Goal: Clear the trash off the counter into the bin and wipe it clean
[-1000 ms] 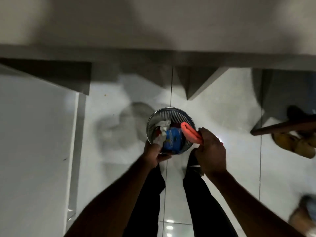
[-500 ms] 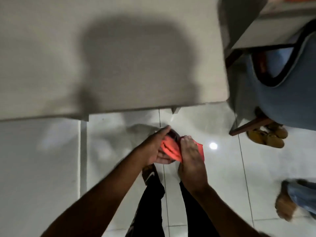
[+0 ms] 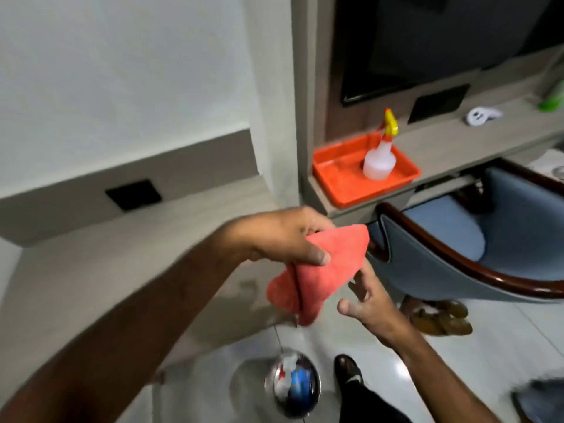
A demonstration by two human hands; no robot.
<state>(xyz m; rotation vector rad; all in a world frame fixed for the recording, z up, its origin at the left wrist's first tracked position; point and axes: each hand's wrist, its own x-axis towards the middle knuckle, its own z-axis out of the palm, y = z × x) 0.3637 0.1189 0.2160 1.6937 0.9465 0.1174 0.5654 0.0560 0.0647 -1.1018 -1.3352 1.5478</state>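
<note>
My left hand pinches a folded red-orange cloth that hangs in the air above the pale wood counter. My right hand is just below and right of the cloth, fingers spread, holding nothing. A round metal mesh bin stands on the tiled floor below, with white paper and a blue wrapper inside it. A white spray bottle with a yellow and red nozzle stands in an orange tray on the desk corner to the right.
A blue upholstered chair with a dark wooden arm is pushed under the desk on the right. Brown sandals lie on the floor beneath it. A black socket plate sits in the counter's back panel. My foot is beside the bin.
My view has lifted from the bin on the floor to the counter and desk. The cloth passed from my right hand into my left, and my right hand has let go and opened.
</note>
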